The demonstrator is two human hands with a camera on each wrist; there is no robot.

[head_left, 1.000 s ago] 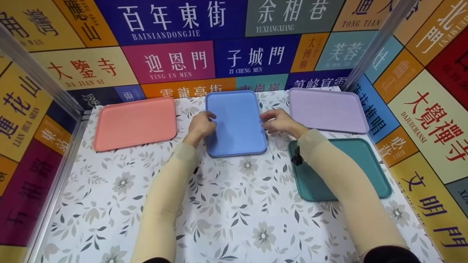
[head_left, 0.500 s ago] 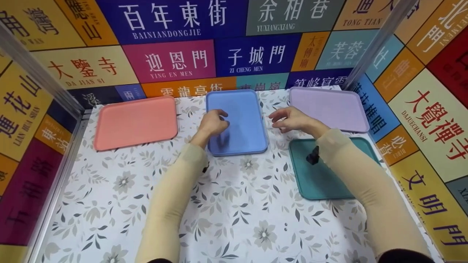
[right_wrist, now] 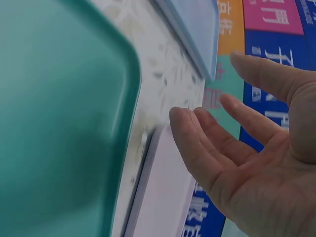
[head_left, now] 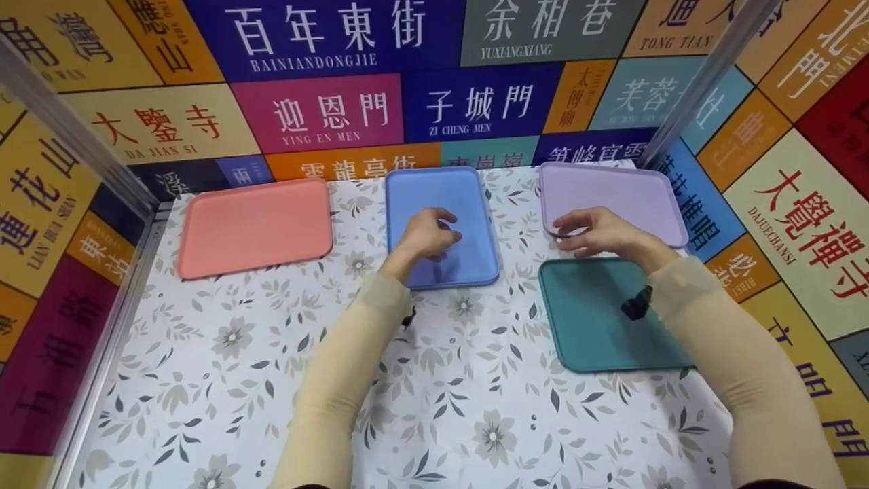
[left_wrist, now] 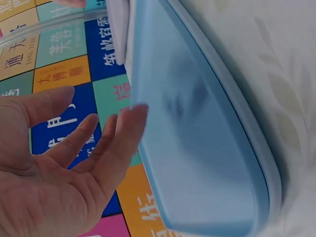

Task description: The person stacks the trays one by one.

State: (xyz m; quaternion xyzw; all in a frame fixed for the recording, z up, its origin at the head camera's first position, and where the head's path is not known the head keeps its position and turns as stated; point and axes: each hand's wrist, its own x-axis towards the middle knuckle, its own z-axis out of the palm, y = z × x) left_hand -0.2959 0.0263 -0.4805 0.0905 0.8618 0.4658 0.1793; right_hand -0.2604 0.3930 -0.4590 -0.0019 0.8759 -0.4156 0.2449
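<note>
A counter (head_left: 380, 407) with a leaf-and-flower pattern carries rectangular trays. The green tray (head_left: 590, 333) lies by its right edge, the lilac tray (head_left: 611, 190) just beyond, at the far right corner. The coral tray (head_left: 258, 227) lies near the far left corner, the blue tray (head_left: 434, 190) midway along the far edge — the left hand (head_left: 429, 234) hovers above it, fingers relaxed and apart. The right hand (head_left: 604, 232), its fingers loosely spread, hovers by the lilac tray's near edge.

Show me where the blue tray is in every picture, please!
Head: the blue tray is in the upper middle, partly covered by the left hand.
Left wrist: it is big, just right of the middle.
Right wrist: it is at the top, cut off by the edge.
Shared landmark: the purple tray.
</note>
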